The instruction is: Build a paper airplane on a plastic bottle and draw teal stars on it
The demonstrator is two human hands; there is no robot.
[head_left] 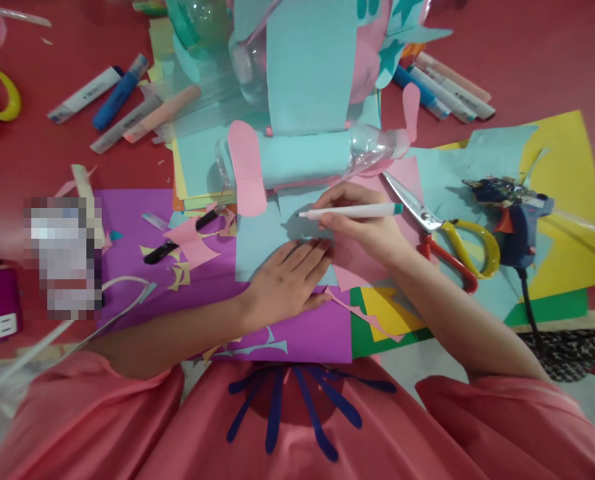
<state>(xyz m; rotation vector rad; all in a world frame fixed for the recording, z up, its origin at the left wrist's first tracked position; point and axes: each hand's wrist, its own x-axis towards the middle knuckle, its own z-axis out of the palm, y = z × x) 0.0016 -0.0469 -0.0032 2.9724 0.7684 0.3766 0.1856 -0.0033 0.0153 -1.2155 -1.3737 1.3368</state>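
My right hand [360,217] is closed around a white marker [367,211] with a green end. The marker's tip points left, over a light blue paper sheet [257,247]; whether it touches the sheet I cannot tell. My left hand [290,280] lies flat on that sheet, fingers spread and nothing held. Just beyond both hands is a clear plastic bottle [372,148] on its side, wrapped in light blue paper, with pink paper strips attached. A pink sheet [350,257] lies partly under my right hand.
Scissors [427,220] with red and yellow handles lie right of my right hand, beside a dark blue glue gun [522,233]. Markers [452,87] lie at both sides. A purple sheet [302,340] with paper scraps is in front. A blurred object [64,257] is left.
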